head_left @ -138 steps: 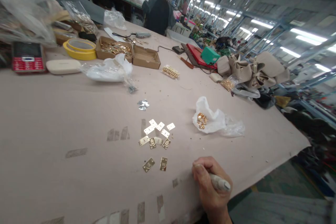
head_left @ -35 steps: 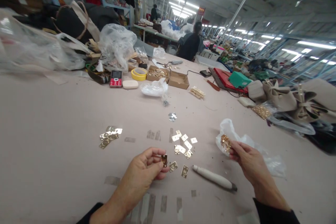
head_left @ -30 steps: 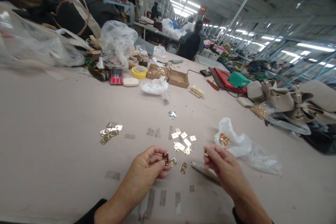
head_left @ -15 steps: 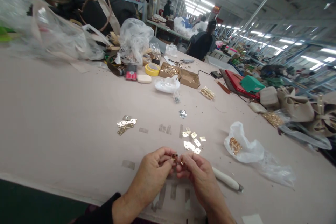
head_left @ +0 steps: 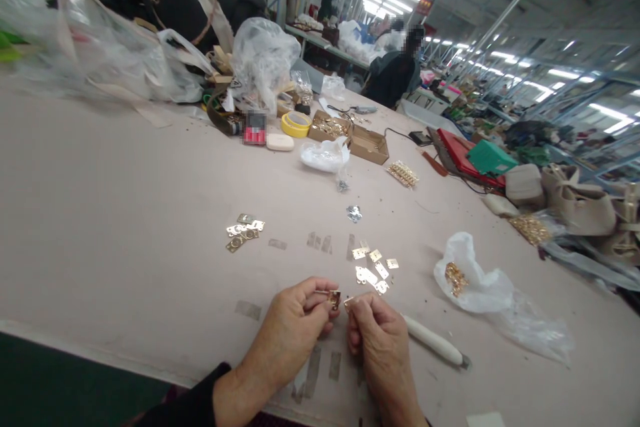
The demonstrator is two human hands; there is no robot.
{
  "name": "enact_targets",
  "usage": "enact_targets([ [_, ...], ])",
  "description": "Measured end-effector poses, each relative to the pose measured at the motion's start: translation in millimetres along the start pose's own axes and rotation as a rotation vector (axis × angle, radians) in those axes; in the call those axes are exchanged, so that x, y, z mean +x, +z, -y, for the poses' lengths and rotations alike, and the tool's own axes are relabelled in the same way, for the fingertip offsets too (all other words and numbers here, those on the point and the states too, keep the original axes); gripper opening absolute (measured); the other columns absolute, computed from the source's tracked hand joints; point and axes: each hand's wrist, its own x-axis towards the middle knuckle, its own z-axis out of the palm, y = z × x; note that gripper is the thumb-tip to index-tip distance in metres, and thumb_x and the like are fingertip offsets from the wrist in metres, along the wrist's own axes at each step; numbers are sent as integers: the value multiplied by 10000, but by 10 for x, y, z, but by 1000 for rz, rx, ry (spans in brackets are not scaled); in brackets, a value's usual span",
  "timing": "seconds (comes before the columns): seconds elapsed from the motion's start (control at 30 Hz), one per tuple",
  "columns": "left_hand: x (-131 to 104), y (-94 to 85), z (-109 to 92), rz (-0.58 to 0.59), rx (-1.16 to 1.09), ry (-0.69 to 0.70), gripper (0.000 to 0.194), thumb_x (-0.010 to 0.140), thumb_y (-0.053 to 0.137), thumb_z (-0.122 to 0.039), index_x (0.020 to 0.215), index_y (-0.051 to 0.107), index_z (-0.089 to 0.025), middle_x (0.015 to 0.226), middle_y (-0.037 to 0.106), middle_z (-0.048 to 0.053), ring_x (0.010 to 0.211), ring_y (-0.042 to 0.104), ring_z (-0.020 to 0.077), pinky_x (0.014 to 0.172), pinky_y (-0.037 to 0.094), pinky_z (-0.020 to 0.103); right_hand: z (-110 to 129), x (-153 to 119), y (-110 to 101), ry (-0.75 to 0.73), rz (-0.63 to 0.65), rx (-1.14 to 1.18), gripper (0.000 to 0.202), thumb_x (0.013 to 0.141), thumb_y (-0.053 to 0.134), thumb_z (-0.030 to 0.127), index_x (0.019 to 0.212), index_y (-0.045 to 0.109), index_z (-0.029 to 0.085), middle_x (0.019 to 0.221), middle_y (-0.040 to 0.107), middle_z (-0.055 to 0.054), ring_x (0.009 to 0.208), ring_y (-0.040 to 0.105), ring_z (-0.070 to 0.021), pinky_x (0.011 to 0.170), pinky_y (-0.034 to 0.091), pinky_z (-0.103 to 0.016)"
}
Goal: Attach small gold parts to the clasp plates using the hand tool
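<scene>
Near the table's front edge, my left hand (head_left: 295,323) pinches a small gold metal piece (head_left: 334,299) between thumb and fingers. Just right of it, my right hand (head_left: 377,330) grips another small gold piece (head_left: 349,304), mostly hidden by the fingertips. A narrow gap separates the two pieces. Beyond my hands lie loose gold plates (head_left: 381,270), and farther left a small pile of metal plates (head_left: 243,233). A white-handled tool (head_left: 435,341) lies beside my right hand. An open white plastic bag (head_left: 475,283) holds small gold parts (head_left: 455,278).
Across the table (head_left: 165,213) stand small cardboard boxes (head_left: 369,145), yellow tape (head_left: 295,124) and plastic bags (head_left: 265,57). Beige bags (head_left: 577,203) and a green box (head_left: 491,157) are at the right. A person (head_left: 395,73) sits in the background.
My right hand has drawn slightly away from my left, and its fingers are curled in more. The gap between the two gold pieces is wider. The camera view has shifted a little.
</scene>
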Motion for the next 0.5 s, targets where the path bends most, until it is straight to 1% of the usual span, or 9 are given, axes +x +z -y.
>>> enact_targets([
  [0.07, -1, -6, 11, 24, -23, 17, 330, 766, 666, -294, 1057, 654, -138, 882, 750, 54, 778, 706, 161, 732, 576, 258, 45, -20, -1, -13, 72, -15, 366, 832, 702, 529, 816, 713, 163, 621, 649, -13, 548, 581, -118, 529, 485, -219],
  [0.1, 0, -7, 16, 36, -38, 25, 327, 773, 663, -302, 1055, 651, -137, 875, 750, 53, 753, 708, 162, 739, 586, 274, 68, -32, 0, -29, 106, -17, 339, 833, 709, 501, 906, 743, 172, 714, 702, -35, 630, 638, -143, 602, 532, -244],
  [0.13, 0, -7, 21, 48, -52, 34, 324, 778, 661, -307, 1054, 650, -137, 871, 750, 52, 740, 709, 165, 749, 594, 290, 86, -45, 2, -47, 130, -11, 327, 833, 715, 478, 971, 753, 183, 792, 733, -48, 693, 672, -163, 660, 558, -267],
  [0.17, 0, -6, 26, 55, -60, 41, 318, 782, 661, -307, 1051, 651, -138, 872, 750, 49, 739, 711, 169, 761, 600, 301, 100, -56, 4, -61, 143, -5, 313, 834, 719, 458, 995, 753, 192, 844, 748, -56, 730, 690, -175, 697, 571, -285],
  [0.23, -1, -5, 36, 56, -50, 49, 301, 786, 660, -298, 1042, 662, -141, 877, 752, 47, 775, 718, 176, 783, 599, 299, 108, -75, 5, -90, 135, -10, 263, 844, 715, 431, 963, 750, 199, 867, 755, -56, 745, 701, -183, 712, 576, -294],
  [0.33, -5, -12, 52, 37, 5, 52, 292, 793, 652, -288, 1044, 686, -142, 903, 757, 51, 827, 719, 175, 786, 583, 263, 91, -79, -6, -157, 101, -114, 198, 864, 697, 396, 893, 749, 207, 855, 752, -46, 774, 699, -179, 730, 556, -274],
  [0.4, -7, -22, 64, 19, 44, 54, 299, 790, 648, -279, 1054, 700, -146, 945, 759, 54, 855, 717, 175, 772, 578, 248, 72, -69, -16, -218, 81, -190, 170, 873, 686, 376, 883, 754, 220, 863, 746, -35, 800, 692, -173, 730, 537, -254],
  [0.5, -6, -34, 78, 17, 69, 55, 311, 783, 642, -255, 1068, 711, -152, 1000, 757, 54, 898, 717, 185, 776, 584, 253, 48, -51, -30, -270, 74, -249, 143, 895, 659, 347, 894, 749, 235, 885, 734, -21, 823, 679, -161, 726, 514, -240],
])
